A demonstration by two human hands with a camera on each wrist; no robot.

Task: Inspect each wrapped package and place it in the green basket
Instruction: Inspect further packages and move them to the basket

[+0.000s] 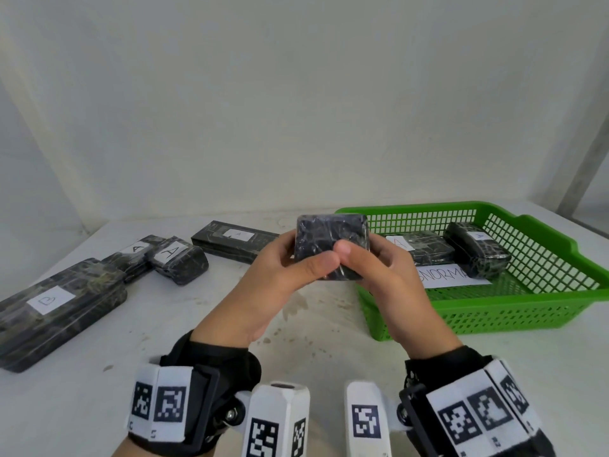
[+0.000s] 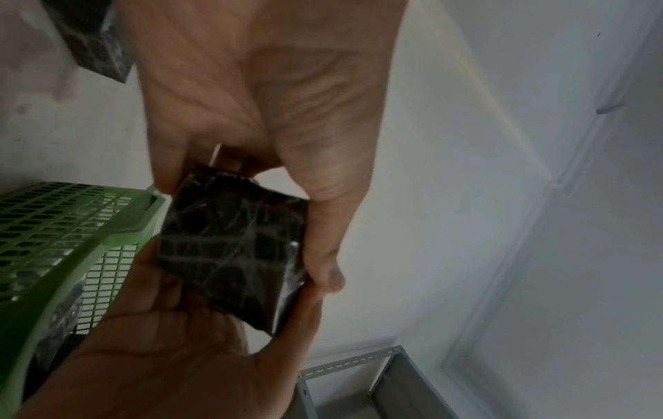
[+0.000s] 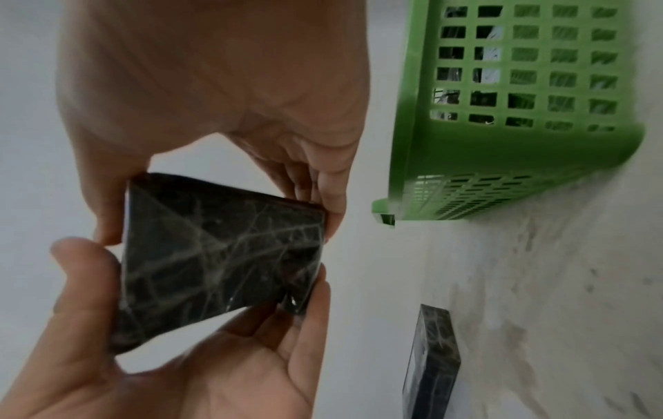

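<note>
Held package: a small, squarish black wrapped package (image 1: 331,240), glossy with crinkled clear film and pale vein-like creases, corners rounded; no label shows on the faces in view.
Basket: a green basket (image 1: 514,311) of plastic lattice, rectangular with a flared rim, at the right of the head view.
Basket contents: two dark film-wrapped packages, one flat (image 1: 428,247) and one rounded (image 1: 476,249), each with a white label; a white paper sheet (image 1: 453,277) with partly hidden hand-lettering lies on the basket floor.
Table: a white table (image 1: 329,324), matte and smudged with grey marks.
Packages at left: a long flat box (image 1: 232,240) near centre, two small bundles marked A ( (image 1: 133,257), (image 1: 179,260)), and a large flat package marked B (image 1: 56,308) at the far left.
In the way: the thumbs cover the held package's lower edge; the right hand hides part of the paper sheet's lettering.
Left hand: the left hand (image 1: 280,285) grasps the package, thumb on its near face, fingers behind.
Right hand: the right hand (image 1: 385,278) grasps the same package, thumb on the near face, fingers wrapped behind.
Position: the package is held upright above the table at centre frame, between both hands, just left of the basket's near-left corner and outside it.
Wrists: black straps (image 1: 211,364) with white coded marker blocks.
</note>
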